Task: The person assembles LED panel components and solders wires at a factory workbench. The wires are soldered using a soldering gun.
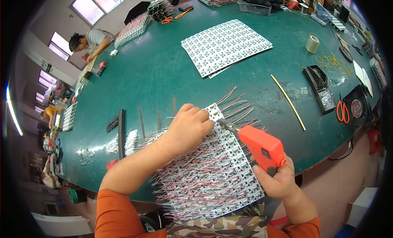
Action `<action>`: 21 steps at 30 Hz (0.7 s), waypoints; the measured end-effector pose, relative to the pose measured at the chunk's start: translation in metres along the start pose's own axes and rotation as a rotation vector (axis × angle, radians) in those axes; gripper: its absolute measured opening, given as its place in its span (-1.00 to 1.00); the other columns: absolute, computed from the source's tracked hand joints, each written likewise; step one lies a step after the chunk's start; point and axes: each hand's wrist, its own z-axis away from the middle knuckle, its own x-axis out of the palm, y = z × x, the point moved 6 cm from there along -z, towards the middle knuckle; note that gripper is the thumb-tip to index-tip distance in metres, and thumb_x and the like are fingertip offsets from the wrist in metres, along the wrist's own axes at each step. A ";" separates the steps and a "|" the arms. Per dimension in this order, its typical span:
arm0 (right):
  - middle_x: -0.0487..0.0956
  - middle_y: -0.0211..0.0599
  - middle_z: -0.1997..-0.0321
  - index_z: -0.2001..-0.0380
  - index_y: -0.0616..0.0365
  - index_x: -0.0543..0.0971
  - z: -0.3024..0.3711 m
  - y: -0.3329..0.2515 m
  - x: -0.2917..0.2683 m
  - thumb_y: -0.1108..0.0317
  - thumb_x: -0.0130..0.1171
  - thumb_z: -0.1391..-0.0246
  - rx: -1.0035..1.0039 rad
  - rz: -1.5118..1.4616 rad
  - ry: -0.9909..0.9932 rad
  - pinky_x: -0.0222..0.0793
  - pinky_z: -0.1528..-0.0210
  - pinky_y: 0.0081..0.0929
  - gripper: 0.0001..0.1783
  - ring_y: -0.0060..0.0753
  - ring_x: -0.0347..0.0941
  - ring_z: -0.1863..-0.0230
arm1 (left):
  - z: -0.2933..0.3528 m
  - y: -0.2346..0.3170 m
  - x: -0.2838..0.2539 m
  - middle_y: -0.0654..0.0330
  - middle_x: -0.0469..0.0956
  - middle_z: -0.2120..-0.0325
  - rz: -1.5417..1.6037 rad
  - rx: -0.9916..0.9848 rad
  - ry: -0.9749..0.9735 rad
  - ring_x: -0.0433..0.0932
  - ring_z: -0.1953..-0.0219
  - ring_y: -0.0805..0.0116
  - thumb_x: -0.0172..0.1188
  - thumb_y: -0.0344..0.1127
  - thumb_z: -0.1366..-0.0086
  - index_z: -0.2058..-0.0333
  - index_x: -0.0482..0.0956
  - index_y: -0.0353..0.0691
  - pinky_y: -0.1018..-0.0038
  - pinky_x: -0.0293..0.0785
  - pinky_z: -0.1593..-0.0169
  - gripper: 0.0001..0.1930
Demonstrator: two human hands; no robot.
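Note:
My right hand (280,180) is closed round an orange soldering gun (260,144), whose tip points left and rests at the upper part of a white circuit board panel (238,158). The panel lies at the table's near edge, in front of me, with rows of small metal parts. Many thin red and white wires (192,178) stick out from it. Close beside the gun's tip, my left hand (190,125) is closed above the panel, its fingers pinched together. What those fingers hold is hidden.
A stack of white panels (227,45) lies farther back on the green table (143,78). To the right are a yellow stick (288,103), a black box (319,88) and orange-handled scissors (342,111). A dark bar (121,133) lies left. Another person (92,43) leans over the far-left edge.

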 end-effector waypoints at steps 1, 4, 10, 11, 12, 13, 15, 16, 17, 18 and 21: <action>0.60 -0.22 0.28 0.00 0.30 0.53 -0.001 -0.001 0.001 0.51 0.30 0.00 -0.022 0.025 -0.005 0.43 0.26 -0.45 -0.57 -0.36 0.52 0.36 | -0.001 0.000 0.000 0.23 0.54 0.41 -0.005 0.008 -0.016 0.55 0.25 0.17 0.16 -0.42 -0.03 0.33 0.64 -0.14 0.23 0.38 0.02 -0.81; 0.60 -0.22 0.31 -0.02 0.30 0.51 -0.002 -0.003 0.001 0.50 0.30 0.00 -0.055 0.056 -0.012 0.44 0.28 -0.44 -0.54 -0.33 0.53 0.39 | -0.002 0.000 0.001 0.21 0.54 0.41 -0.006 0.012 -0.045 0.55 0.25 0.17 0.17 -0.43 -0.01 0.34 0.64 -0.16 0.23 0.38 0.02 -0.81; 0.62 -0.22 0.33 -0.07 0.30 0.48 -0.001 -0.002 0.003 0.50 0.30 0.00 -0.011 0.044 -0.030 0.46 0.30 -0.42 -0.49 -0.30 0.56 0.42 | -0.006 0.001 0.001 0.19 0.54 0.41 -0.005 0.012 -0.068 0.55 0.25 0.16 0.18 -0.45 0.02 0.34 0.64 -0.18 0.22 0.39 0.00 -0.79; 0.62 -0.22 0.32 -0.08 0.30 0.48 -0.001 0.000 0.003 0.49 0.30 -0.01 0.001 0.029 -0.022 0.47 0.29 -0.42 -0.49 -0.30 0.57 0.41 | -0.006 0.001 0.000 0.19 0.54 0.41 -0.004 0.013 -0.069 0.55 0.25 0.16 0.18 -0.45 0.02 0.34 0.64 -0.18 0.22 0.39 0.00 -0.79; 0.62 -0.22 0.32 -0.08 0.30 0.48 -0.001 0.000 0.003 0.49 0.30 -0.01 0.001 0.029 -0.021 0.47 0.29 -0.42 -0.49 -0.30 0.57 0.41 | -0.007 0.001 0.000 0.18 0.53 0.42 0.001 0.010 -0.082 0.55 0.25 0.16 0.18 -0.46 0.02 0.34 0.64 -0.18 0.22 0.39 0.00 -0.79; 0.62 -0.21 0.32 -0.08 0.30 0.47 -0.001 0.000 0.003 0.49 0.30 -0.01 0.006 0.035 -0.031 0.47 0.28 -0.41 -0.48 -0.29 0.58 0.40 | -0.008 0.001 0.000 0.18 0.53 0.42 0.007 0.008 -0.096 0.55 0.24 0.15 0.18 -0.47 0.02 0.34 0.64 -0.19 0.22 0.39 -0.01 -0.79; 0.62 -0.21 0.32 -0.08 0.30 0.47 -0.002 -0.002 0.003 0.49 0.30 0.00 0.011 0.040 -0.040 0.48 0.28 -0.41 -0.48 -0.27 0.59 0.39 | -0.008 0.001 -0.001 0.18 0.53 0.42 0.006 0.004 -0.106 0.55 0.24 0.15 0.18 -0.48 0.03 0.33 0.64 -0.20 0.22 0.39 -0.01 -0.78; 0.63 -0.20 0.32 -0.08 0.30 0.47 -0.003 -0.003 0.003 0.49 0.30 0.00 0.004 0.055 -0.046 0.48 0.28 -0.40 -0.48 -0.25 0.59 0.39 | -0.008 0.001 -0.001 0.17 0.53 0.42 0.005 0.001 -0.115 0.55 0.24 0.14 0.18 -0.48 0.03 0.33 0.64 -0.20 0.22 0.39 -0.01 -0.78; 0.63 -0.19 0.32 -0.07 0.30 0.47 -0.003 -0.004 0.003 0.48 0.30 0.00 -0.002 0.071 -0.051 0.49 0.28 -0.39 -0.49 -0.23 0.60 0.39 | -0.009 0.001 0.000 0.17 0.53 0.42 0.005 0.002 -0.115 0.55 0.24 0.14 0.18 -0.48 0.03 0.33 0.64 -0.20 0.22 0.39 -0.01 -0.78; 0.63 -0.19 0.32 -0.07 0.30 0.47 -0.003 -0.005 0.003 0.48 0.30 0.00 -0.002 0.072 -0.050 0.49 0.28 -0.39 -0.49 -0.23 0.60 0.39 | -0.009 0.001 0.000 0.17 0.53 0.42 0.008 0.003 -0.115 0.55 0.24 0.14 0.18 -0.48 0.03 0.33 0.64 -0.21 0.22 0.39 -0.02 -0.77; 0.63 -0.17 0.31 -0.07 0.30 0.47 -0.004 -0.004 0.003 0.47 0.30 0.00 0.011 0.073 -0.065 0.49 0.27 -0.37 -0.49 -0.17 0.61 0.38 | -0.010 0.000 0.001 0.16 0.53 0.42 0.008 0.001 -0.124 0.55 0.23 0.14 0.17 -0.49 0.03 0.33 0.64 -0.21 0.21 0.39 -0.02 -0.77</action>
